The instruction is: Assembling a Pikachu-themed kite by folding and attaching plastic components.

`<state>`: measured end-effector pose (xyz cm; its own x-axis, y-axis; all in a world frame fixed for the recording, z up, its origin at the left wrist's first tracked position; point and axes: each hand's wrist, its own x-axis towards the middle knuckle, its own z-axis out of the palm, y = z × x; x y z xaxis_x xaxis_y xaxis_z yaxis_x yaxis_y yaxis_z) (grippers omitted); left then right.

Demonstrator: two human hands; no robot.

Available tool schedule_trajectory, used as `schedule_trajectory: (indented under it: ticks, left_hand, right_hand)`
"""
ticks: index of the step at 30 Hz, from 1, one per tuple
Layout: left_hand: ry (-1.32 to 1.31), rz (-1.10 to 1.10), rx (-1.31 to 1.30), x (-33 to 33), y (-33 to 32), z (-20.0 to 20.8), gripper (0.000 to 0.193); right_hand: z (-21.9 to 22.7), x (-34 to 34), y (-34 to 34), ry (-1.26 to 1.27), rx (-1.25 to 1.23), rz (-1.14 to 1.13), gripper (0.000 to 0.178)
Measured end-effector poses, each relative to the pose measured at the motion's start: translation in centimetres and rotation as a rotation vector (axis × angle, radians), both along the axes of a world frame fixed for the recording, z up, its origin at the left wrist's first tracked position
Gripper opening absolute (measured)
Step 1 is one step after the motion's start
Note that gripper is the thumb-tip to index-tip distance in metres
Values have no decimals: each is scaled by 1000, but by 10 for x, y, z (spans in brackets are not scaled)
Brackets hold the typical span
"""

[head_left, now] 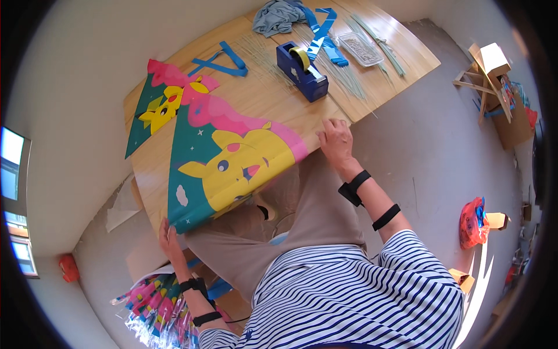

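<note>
A large triangular kite sail (244,168), teal, pink and yellow with a cartoon animal face, lies on the table and reaches its near edge, above my lap. My left hand (170,241) is closed at its lower left corner, thumb and fingers pinching the edge. Past the sail's right tip, my right hand (336,142) is at the table edge, apart from the sail. Its fingers are curled together; whatever they hold, if anything, is hidden. A second, matching kite sail (142,125) lies beyond at the left, partly under the first.
A blue tape dispenser (302,75) stands beyond my right hand. Behind it are blue ribbons (322,35), thin pale rods (349,78), a clear plastic tub (361,49) and a grey cloth (279,17). Plastic-wrapped colourful pieces (160,305) stand beside my left arm.
</note>
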<state>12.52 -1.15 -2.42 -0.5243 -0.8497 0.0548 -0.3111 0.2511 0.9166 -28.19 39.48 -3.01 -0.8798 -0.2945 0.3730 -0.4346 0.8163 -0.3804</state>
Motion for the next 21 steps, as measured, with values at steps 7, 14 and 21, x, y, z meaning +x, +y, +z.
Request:
schedule_trajectory:
  ticks: [7,14,21]
  left_hand:
    - [-117,-9,-69,1,16,14,36]
    - [-166,-84,-62,-17,42,16,29]
    - [-148,-103,-35,-35,56,29,27]
  right_hand:
    - [10,-112,38,-50,87,-306,14]
    - [-9,-156,39,-142,107,-341,10]
    - [-17,-187,56,-115,437,-170,7]
